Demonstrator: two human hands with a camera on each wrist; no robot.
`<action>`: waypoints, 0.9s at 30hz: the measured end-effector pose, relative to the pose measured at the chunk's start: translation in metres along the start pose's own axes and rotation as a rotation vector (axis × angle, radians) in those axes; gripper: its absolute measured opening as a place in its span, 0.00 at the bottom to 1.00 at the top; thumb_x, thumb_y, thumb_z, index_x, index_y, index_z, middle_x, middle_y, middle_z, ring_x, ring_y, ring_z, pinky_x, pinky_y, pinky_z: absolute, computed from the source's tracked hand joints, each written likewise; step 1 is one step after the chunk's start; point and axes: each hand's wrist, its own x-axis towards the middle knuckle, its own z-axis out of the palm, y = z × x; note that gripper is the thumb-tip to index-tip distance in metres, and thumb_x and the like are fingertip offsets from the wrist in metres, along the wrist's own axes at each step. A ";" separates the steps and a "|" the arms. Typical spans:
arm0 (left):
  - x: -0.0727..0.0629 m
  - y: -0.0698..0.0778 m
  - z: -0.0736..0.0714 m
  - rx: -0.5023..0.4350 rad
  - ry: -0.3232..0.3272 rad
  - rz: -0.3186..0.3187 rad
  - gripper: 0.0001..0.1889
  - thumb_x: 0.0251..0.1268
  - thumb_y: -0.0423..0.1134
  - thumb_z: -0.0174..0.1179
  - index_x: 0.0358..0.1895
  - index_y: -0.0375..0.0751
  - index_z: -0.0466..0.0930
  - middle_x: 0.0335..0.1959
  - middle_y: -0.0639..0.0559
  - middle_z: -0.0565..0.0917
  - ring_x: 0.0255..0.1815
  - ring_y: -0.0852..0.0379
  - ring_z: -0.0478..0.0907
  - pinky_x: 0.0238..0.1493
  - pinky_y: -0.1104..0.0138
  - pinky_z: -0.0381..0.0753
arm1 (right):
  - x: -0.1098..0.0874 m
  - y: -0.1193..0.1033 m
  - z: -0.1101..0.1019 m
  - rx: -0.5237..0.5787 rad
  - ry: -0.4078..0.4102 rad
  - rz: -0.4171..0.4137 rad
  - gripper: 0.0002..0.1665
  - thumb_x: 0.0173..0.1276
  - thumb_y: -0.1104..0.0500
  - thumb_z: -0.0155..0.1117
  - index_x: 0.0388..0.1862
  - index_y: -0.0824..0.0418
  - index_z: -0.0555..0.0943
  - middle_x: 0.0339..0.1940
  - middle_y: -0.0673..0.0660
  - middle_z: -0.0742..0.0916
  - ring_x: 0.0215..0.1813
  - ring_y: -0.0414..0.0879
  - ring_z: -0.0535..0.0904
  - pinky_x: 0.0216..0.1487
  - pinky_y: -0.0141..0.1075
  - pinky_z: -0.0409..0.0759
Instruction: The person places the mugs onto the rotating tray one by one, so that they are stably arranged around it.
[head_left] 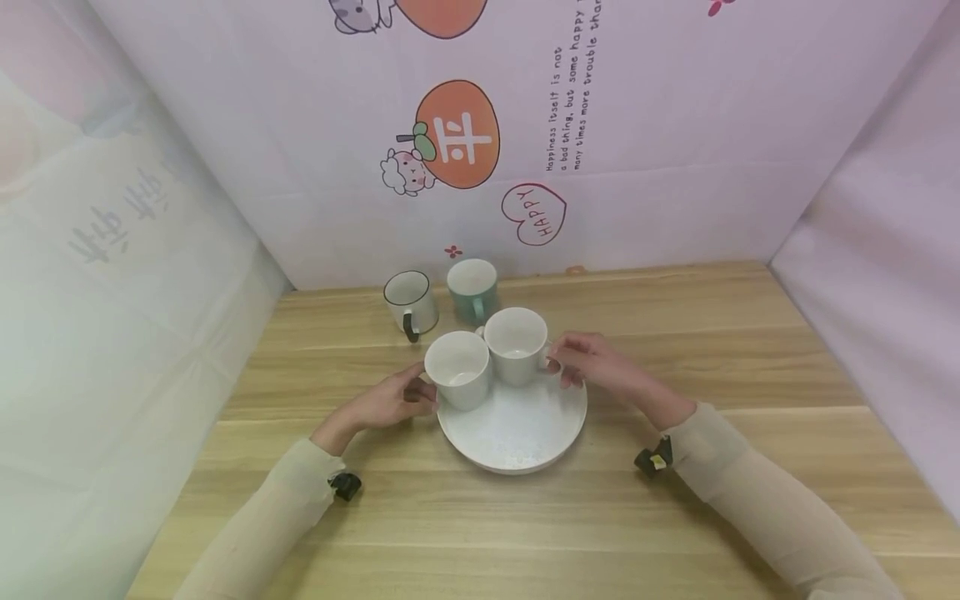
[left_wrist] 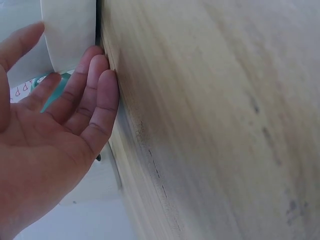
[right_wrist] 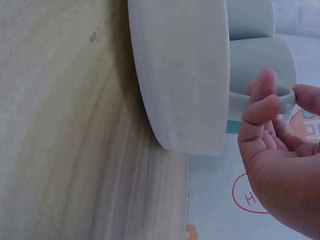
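Observation:
Two white mugs stand side by side on a round white plate (head_left: 517, 433), one at its left (head_left: 468, 387) and one at its back (head_left: 517, 367). My right hand (head_left: 592, 362) pinches the handle of the back mug; in the right wrist view the thumb and fingers meet around that handle (right_wrist: 287, 102). At the plate's left edge is my left hand (head_left: 393, 398), its fingertips right by the left mug and the plate's side. The left wrist view shows this hand (left_wrist: 55, 125) palm up, its fingers loosely bent beside the plate's wall (left_wrist: 70, 35).
Behind the plate stand a white mug with a black rim and handle (head_left: 412, 304) and a teal mug with a white inside (head_left: 474, 292). A printed cloth (head_left: 637, 208) hangs beyond the wooden table (head_left: 675, 325), with pale cloth on both sides.

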 end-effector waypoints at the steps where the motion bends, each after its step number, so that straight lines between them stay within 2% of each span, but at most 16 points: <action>1: 0.000 0.000 0.000 0.001 -0.003 0.005 0.38 0.67 0.37 0.64 0.76 0.42 0.55 0.52 0.40 0.84 0.56 0.47 0.82 0.59 0.61 0.82 | 0.000 0.000 -0.001 -0.014 0.007 0.007 0.20 0.78 0.51 0.54 0.52 0.67 0.77 0.45 0.68 0.86 0.34 0.48 0.82 0.34 0.34 0.79; 6: 0.000 0.001 0.001 -0.006 -0.012 0.008 0.39 0.66 0.38 0.66 0.76 0.43 0.55 0.52 0.40 0.83 0.54 0.49 0.83 0.59 0.61 0.82 | 0.000 -0.003 -0.002 -0.050 0.017 0.021 0.20 0.76 0.51 0.58 0.58 0.64 0.76 0.47 0.70 0.86 0.36 0.50 0.83 0.36 0.36 0.82; 12: 0.000 -0.001 0.002 -0.016 -0.003 0.005 0.39 0.66 0.38 0.67 0.76 0.44 0.55 0.52 0.39 0.84 0.55 0.47 0.82 0.60 0.59 0.81 | 0.000 -0.003 -0.004 -0.086 0.021 -0.003 0.18 0.76 0.52 0.59 0.56 0.61 0.78 0.45 0.67 0.87 0.35 0.51 0.83 0.35 0.37 0.82; 17: 0.000 -0.004 0.003 -0.030 0.000 0.008 0.39 0.66 0.38 0.67 0.76 0.44 0.55 0.52 0.38 0.83 0.55 0.46 0.82 0.60 0.57 0.81 | 0.002 -0.007 -0.009 -0.132 0.040 0.026 0.15 0.75 0.51 0.60 0.55 0.57 0.80 0.43 0.62 0.86 0.36 0.51 0.83 0.34 0.36 0.82; 21: 0.000 -0.001 0.002 -0.022 0.002 0.001 0.40 0.66 0.39 0.67 0.77 0.45 0.55 0.52 0.40 0.83 0.55 0.48 0.82 0.60 0.58 0.81 | 0.004 -0.010 -0.013 -0.171 0.050 0.025 0.15 0.75 0.52 0.60 0.54 0.57 0.82 0.42 0.63 0.85 0.36 0.50 0.82 0.32 0.36 0.80; 27: -0.001 0.002 0.002 -0.020 0.000 -0.014 0.40 0.66 0.40 0.67 0.77 0.45 0.55 0.53 0.40 0.83 0.56 0.48 0.82 0.61 0.57 0.80 | 0.008 -0.012 -0.019 -0.220 0.045 0.012 0.15 0.76 0.54 0.57 0.55 0.57 0.82 0.46 0.63 0.87 0.40 0.50 0.82 0.37 0.38 0.82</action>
